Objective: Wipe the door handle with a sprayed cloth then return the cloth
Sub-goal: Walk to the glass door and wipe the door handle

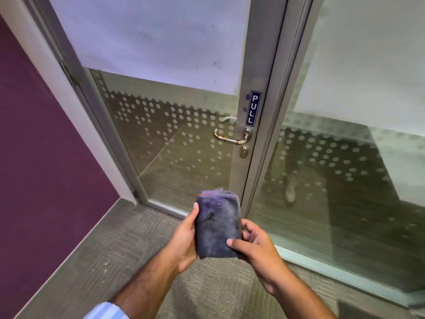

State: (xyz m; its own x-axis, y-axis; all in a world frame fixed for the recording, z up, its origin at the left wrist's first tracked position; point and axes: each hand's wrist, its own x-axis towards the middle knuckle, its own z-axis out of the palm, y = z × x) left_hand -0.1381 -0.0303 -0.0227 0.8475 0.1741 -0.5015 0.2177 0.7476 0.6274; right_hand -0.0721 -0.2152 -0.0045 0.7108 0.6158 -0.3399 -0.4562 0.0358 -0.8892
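One folded grey-purple microfibre cloth (217,229) at 6 o'clock, clamped between left hand (184,240) and right hand (255,247). One curved steel door handle (232,137) at 12 o'clock, well apart, untouched.

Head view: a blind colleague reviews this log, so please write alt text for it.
A left hand and a right hand hold a folded dark grey cloth between them, well short of a frosted glass door. Farther off on the door's metal frame are a lever handle, a lock cylinder and a blue PULL sign.
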